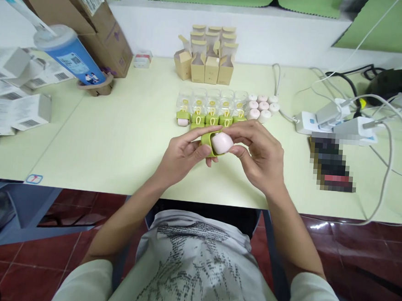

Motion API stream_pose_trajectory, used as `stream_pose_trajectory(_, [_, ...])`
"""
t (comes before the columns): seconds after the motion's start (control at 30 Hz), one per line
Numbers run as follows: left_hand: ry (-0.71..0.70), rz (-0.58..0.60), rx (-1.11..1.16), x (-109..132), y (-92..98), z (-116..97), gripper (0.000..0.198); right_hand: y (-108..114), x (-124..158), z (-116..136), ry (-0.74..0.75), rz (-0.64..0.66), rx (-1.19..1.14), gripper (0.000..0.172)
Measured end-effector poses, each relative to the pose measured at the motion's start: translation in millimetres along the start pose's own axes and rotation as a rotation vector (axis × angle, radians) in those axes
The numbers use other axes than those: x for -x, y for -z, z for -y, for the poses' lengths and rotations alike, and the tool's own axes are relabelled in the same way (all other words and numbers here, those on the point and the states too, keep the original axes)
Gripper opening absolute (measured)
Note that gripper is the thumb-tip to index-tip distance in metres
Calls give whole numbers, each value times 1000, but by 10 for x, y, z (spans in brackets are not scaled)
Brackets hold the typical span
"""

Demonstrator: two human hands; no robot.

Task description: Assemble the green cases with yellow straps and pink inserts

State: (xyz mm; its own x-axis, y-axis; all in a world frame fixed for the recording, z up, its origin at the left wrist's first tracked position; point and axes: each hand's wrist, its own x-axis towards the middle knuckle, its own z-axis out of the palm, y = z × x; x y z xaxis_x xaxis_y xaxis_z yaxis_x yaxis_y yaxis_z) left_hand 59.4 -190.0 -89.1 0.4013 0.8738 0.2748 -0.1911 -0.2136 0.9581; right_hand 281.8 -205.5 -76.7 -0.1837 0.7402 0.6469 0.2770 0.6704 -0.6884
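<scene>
My left hand [183, 155] grips a green holder [207, 141] from the left. My right hand [257, 155] comes in from the right, fingers pinching a pale pink rounded piece [221, 143] that sits in the green holder. Both hands hover just above the pale green table [119, 140]. Directly behind them stands a row of clear-topped green holders [211, 109], one at the left end with a pink piece in it. Several loose pink pieces [262, 106] lie to the right of that row.
Small tan cartons [207, 54] stand at the back centre. A blue cylinder [70, 54] and brown cardboard boxes [100, 19] are at back left, white barcode boxes [14, 110] at left. A power strip with white cables [330, 120] and a blurred dark object [331, 164] lie at right.
</scene>
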Motion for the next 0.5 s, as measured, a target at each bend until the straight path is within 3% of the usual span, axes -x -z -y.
stream_pose_trajectory(0.17, [2, 58, 82, -26, 11, 37, 48, -49, -1, -19, -24, -7, -7, 40])
stream_pose_trajectory(0.3, [-65, 89, 58, -48, 43, 31, 44, -65, -1, 27, -138, -17, -115, 40])
stream_pose_trajectory(0.5, [-272, -118, -127, -70, 18, 147, 43, -108, 22, 124, -269, -30, -202, 36])
